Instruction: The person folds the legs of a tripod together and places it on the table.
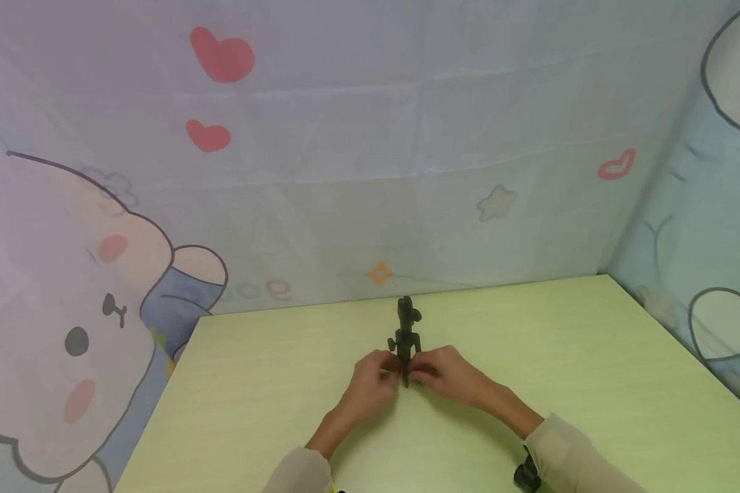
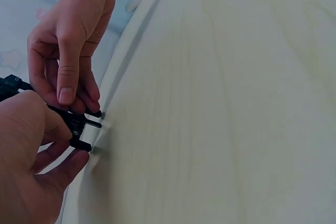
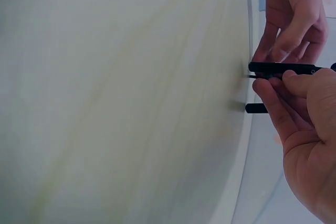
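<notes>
A small black tripod (image 1: 407, 329) stands upright near the middle of the table's far half, knobs jutting from both sides of its column. My left hand (image 1: 370, 385) is at its lower left, with thumb and fingers pinching a leg. From the other side, my right hand (image 1: 453, 375) pinches the lower part between thumb and fingertips. In the left wrist view, the tripod's leg tips (image 2: 94, 124) poke out past the fingers at the tabletop. The right wrist view shows one black leg (image 3: 283, 68) between the two hands, while fingers hide parts of the others.
Partly under my right sleeve, a black rounded object (image 1: 527, 476) lies at the near edge of view. The pale yellow-green table (image 1: 271, 383) ends at a printed cloth (image 1: 345, 157) hanging behind it, and similar cloth lines both sides.
</notes>
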`<action>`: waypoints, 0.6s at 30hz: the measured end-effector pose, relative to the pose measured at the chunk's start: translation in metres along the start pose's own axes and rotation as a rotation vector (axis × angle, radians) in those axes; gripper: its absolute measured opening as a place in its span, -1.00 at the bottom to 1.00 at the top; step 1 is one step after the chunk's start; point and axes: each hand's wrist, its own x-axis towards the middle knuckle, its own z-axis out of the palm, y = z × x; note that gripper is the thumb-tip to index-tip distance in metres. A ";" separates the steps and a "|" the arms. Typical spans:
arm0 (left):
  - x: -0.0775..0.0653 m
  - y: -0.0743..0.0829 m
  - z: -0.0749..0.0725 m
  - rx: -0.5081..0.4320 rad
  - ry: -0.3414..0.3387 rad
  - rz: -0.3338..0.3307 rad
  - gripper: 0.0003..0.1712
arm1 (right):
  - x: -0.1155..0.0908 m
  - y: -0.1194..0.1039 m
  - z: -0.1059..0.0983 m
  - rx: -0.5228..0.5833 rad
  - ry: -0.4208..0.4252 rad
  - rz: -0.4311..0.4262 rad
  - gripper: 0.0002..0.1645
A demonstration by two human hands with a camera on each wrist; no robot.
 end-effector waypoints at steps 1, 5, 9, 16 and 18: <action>-0.001 0.000 0.000 0.007 -0.001 0.011 -0.77 | 0.000 0.000 -0.001 0.001 0.003 0.003 -0.91; -0.004 0.002 0.001 0.007 -0.005 0.039 -0.75 | -0.003 0.001 -0.007 0.015 0.025 0.000 -0.90; -0.004 0.004 0.006 0.007 0.002 0.047 -0.80 | -0.005 0.002 -0.014 0.002 0.041 0.006 -0.92; -0.002 0.012 0.015 0.090 0.037 -0.004 -0.76 | -0.006 0.008 -0.021 -0.029 0.082 0.086 -0.81; -0.001 0.015 0.017 0.096 0.050 -0.023 -0.76 | -0.006 0.011 -0.021 -0.026 0.085 0.106 -0.81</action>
